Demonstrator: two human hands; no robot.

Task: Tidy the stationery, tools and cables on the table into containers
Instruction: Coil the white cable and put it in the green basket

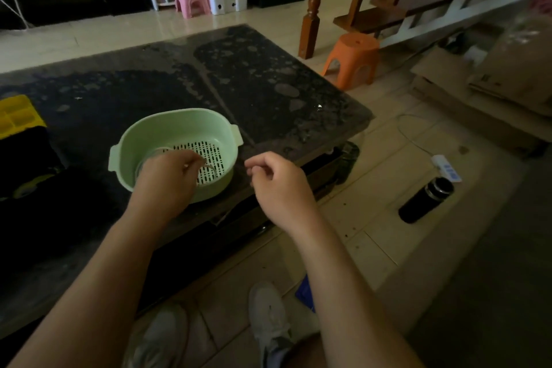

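Head view: left hand (167, 176) pinches a thin strand (211, 167), perhaps cable, inside the green basket (179, 125); right hand (277, 185) hovers loosely curled.

Just one camera, worn on the person's head, facing forward and tilted down. It hangs close over the dark table (268, 84), the green basket (179, 125) near mid-frame, shoes (268, 314) at the bottom edge. The far room is dim, possibly stairs (388, 15).

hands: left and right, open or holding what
Left hand: grips a clear round thing in the green basket.
Right hand: open, fingers loosely curled, holds nothing.
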